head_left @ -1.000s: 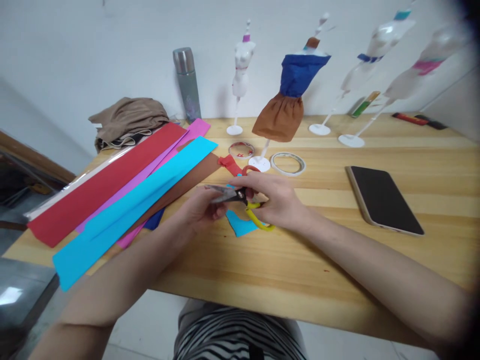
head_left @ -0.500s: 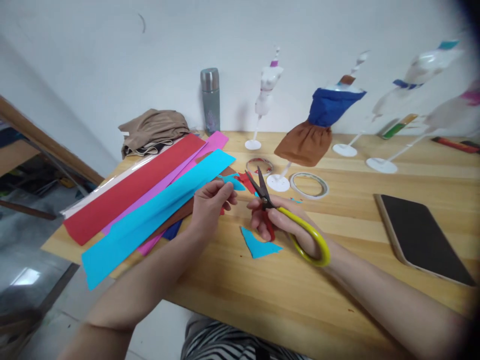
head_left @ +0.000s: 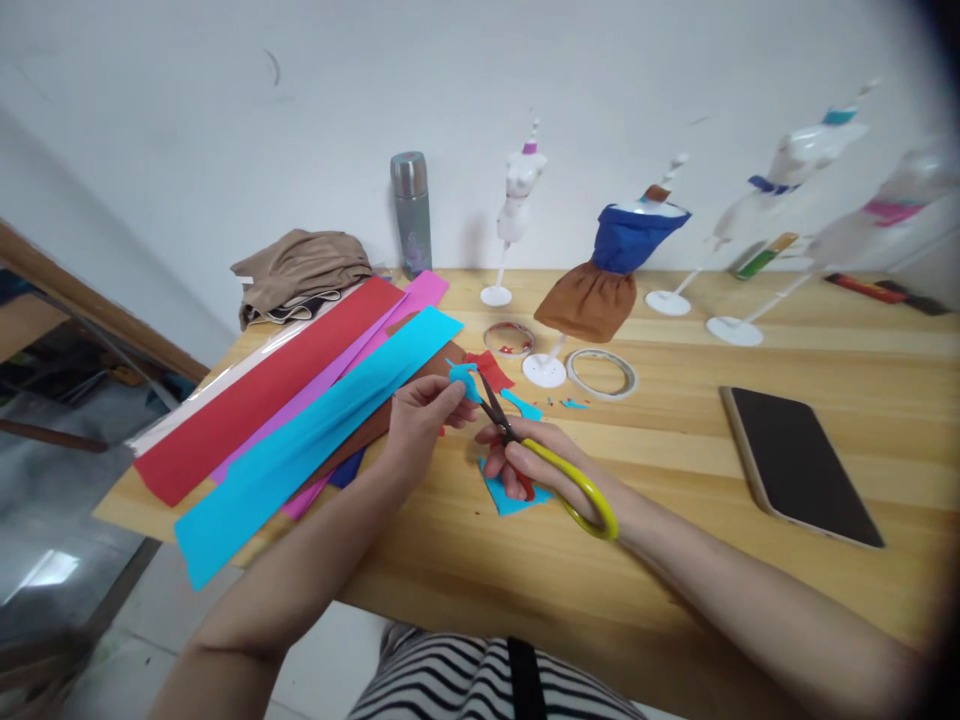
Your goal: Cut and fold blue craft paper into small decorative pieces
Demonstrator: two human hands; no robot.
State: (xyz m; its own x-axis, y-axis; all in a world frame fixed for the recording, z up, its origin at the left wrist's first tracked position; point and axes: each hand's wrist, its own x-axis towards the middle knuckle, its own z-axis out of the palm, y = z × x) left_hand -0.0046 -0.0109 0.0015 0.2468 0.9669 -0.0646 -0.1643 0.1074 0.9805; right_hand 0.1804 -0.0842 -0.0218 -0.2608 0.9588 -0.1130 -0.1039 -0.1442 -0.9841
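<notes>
My left hand (head_left: 426,418) pinches a small light-blue paper piece (head_left: 466,380) between thumb and fingers. In my right hand (head_left: 536,448) are scissors (head_left: 561,468) with yellow and red handles. Their dark blades are parted and touch the right edge of the blue piece; the exact cut is too small to see. Below my right hand, partly covered by it, lies a larger light-blue scrap (head_left: 517,500). Beyond the blades are a red scrap (head_left: 491,370) and a narrow blue scrap (head_left: 520,404). A long light-blue paper strip (head_left: 322,445) lies left of my left hand.
Red (head_left: 274,390), pink and brown strips lie under and beside the blue one. Behind stand a flask (head_left: 412,220), a folded brown cloth (head_left: 304,268) and several small mannequins, one in a blue and brown dress (head_left: 634,240). A tape roll (head_left: 602,374) and a phone (head_left: 802,465) lie right.
The scissors have moved left and down, so their blades now meet the blue piece in my left hand. The view has shifted slightly.
</notes>
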